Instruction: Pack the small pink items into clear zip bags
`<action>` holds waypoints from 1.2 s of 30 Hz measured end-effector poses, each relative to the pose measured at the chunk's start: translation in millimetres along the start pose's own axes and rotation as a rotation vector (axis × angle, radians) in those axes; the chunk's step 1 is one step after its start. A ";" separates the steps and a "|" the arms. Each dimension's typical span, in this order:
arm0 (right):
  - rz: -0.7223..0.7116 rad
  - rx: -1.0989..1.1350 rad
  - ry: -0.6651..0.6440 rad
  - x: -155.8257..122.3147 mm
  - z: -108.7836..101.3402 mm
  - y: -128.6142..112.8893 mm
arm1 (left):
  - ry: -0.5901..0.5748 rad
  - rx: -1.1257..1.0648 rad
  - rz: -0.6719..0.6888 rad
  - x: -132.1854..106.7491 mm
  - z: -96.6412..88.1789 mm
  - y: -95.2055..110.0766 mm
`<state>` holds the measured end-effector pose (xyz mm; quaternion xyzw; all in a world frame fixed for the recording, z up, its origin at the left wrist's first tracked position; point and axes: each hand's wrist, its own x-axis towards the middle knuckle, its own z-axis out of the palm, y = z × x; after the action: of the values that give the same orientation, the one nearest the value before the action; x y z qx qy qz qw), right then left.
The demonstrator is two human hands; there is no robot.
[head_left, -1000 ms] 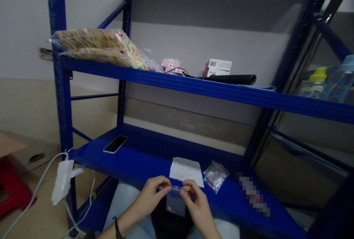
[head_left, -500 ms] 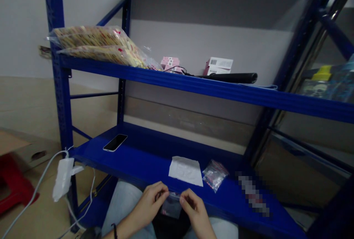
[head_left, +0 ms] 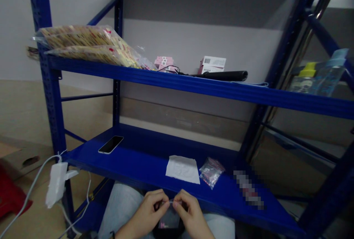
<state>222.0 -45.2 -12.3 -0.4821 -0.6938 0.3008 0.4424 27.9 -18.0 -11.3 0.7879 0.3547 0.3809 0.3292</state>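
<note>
Both hands low at centre, in front of the lower shelf's edge, wrists angled inward. Left hand [head_left: 151,207] and right hand [head_left: 192,209] are together, thumbs and fingers pinching opposite sides of the top edge of a clear plastic bag [head_left: 169,218]. The bag hangs over the person's dark lap, with something pink visible inside near its bottom. Light denim knees [head_left: 121,209] sit either side, under the shelf.

Surface: blue steel shelving rack [head_left: 41,66], lower shelf [head_left: 155,169] directly ahead. On it, nearest the hands, a white paper sheet [head_left: 182,169] lies flat; just right of that is a small plastic bag of pink-red items [head_left: 210,172]. Further right is a pixelated patch [head_left: 248,189], contents unreadable. Smartphone [head_left: 110,144] lies face up at the left.

Upper shelf [head_left: 193,86]: bulging plastic bags of printed packets [head_left: 83,45], pink boxes [head_left: 163,63], a barcoded carton [head_left: 212,64], a black cylinder [head_left: 226,76].

Room: white power adapter [head_left: 56,184] hangs off the rack's left side on a white cable [head_left: 30,191]. Red stool [head_left: 8,198] and cardboard box [head_left: 22,160] on the tan floor.
</note>
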 end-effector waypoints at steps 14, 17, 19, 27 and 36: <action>-0.036 -0.113 -0.091 -4.3 -2.1 -11.1 | -0.130 0.041 0.059 -1.9 0.2 4.3; -0.018 -0.139 -0.108 -5.0 -4.9 -13.3 | -0.143 0.053 0.075 -2.8 -1.9 6.5; -0.005 -0.175 -0.123 -6.1 -6.0 -14.8 | -0.160 0.078 0.086 -3.0 -3.4 7.3; 0.007 -0.246 -0.125 -6.0 -12.8 -18.5 | -0.111 0.077 -0.052 4.3 -4.7 0.1; -0.011 -0.167 -0.090 -4.5 -11.5 -19.2 | -0.101 0.082 -0.032 5.3 -13.7 11.4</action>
<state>225.2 -56.3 7.4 -0.4997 -0.7383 0.2608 0.3704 22.5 -16.4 6.4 0.8132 0.3654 0.3207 0.3199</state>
